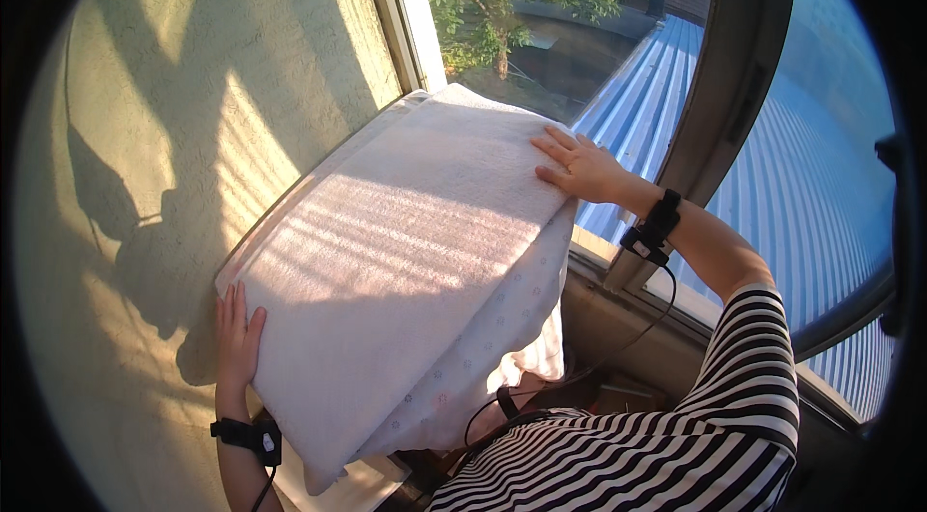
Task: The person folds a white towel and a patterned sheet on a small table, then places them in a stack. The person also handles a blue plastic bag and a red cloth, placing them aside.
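Note:
A large white terry towel [376, 222] lies spread before me, lit by striped sunlight. Below its near edge shows a white fabric with small flower prints [500, 316], hanging loosely in folds. My left hand [239, 338] rests along the towel's left edge by the wall, its thumb apart from the fingers. At the far right corner, my right hand [583, 168] lies on the towel with its fingers spread. What supports the cloths is hidden beneath them.
A rough plaster wall [159, 171] runs close along the left. Ahead and to the right is a window with a dark frame [731, 121]. Black bands with cables [655, 229] sit on both wrists. Pale flat material [355, 487] lies low in front.

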`<state>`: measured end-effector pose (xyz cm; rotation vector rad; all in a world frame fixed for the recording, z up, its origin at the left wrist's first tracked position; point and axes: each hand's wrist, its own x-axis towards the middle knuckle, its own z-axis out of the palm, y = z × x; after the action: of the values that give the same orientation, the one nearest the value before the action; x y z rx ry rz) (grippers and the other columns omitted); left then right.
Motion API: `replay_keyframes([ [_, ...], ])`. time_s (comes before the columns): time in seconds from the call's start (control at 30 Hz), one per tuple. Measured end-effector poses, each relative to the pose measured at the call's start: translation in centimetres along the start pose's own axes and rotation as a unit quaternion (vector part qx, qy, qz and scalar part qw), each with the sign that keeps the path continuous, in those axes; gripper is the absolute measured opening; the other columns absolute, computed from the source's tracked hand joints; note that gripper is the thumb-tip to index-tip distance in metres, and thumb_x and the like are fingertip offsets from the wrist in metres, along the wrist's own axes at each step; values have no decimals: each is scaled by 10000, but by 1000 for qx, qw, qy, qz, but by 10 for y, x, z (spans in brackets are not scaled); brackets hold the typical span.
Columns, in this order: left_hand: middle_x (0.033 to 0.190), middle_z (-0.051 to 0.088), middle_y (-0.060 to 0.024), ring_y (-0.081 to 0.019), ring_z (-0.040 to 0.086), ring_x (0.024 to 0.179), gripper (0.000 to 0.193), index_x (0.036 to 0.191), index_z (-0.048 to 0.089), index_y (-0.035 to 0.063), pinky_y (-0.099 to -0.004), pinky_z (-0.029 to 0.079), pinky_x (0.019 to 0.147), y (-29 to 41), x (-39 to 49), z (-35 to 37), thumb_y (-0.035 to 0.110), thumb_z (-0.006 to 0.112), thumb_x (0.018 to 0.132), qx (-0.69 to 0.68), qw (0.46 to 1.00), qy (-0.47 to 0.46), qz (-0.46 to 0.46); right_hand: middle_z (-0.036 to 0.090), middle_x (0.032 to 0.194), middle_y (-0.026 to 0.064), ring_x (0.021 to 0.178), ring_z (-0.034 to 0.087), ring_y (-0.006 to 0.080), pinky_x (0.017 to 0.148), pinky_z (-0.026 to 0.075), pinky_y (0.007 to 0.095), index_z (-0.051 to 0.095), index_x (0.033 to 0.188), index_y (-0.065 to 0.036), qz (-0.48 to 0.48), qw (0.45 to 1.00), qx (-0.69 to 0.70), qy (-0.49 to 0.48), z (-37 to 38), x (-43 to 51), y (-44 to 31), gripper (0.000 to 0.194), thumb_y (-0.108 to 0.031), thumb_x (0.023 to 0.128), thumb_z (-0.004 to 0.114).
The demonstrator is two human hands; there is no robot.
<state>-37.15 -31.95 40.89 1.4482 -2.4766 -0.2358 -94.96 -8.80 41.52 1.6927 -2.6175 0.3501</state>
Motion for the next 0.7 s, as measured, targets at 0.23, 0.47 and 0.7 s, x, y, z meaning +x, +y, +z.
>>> replay_keyframes([
  [0.23, 1629, 171, -264, -463, 107, 1510, 729, 1569, 281, 62, -536, 93, 1219, 53, -48, -21, 484, 485, 1010, 2, 999, -43, 31, 724, 1038, 224, 980, 699, 348, 880, 531, 416, 713, 1072, 34, 207, 955, 212, 37, -1, 14, 37, 667, -584, 979, 478],
  [0.47, 1617, 167, -290, -477, 158, 1496, 928, 1550, 308, 32, -634, 89, 1181, 139, -144, -30, 631, 575, 893, 63, 962, -138, 229, 662, 1220, 241, 1208, 592, 367, 959, 490, 425, 576, 1315, -3, 155, 961, 89, 211, -12, -6, 6, 625, -457, 902, 693],
  [0.7, 1609, 230, -248, -469, 225, 1475, 924, 1546, 361, 123, -630, 159, 1171, 135, -149, -24, 697, 571, 854, 94, 958, -87, 255, 312, 1585, 238, 1410, 387, 436, 1122, 393, 565, 439, 1470, -78, -343, 912, 184, 131, -21, -54, -126, 747, -545, 914, 614],
])
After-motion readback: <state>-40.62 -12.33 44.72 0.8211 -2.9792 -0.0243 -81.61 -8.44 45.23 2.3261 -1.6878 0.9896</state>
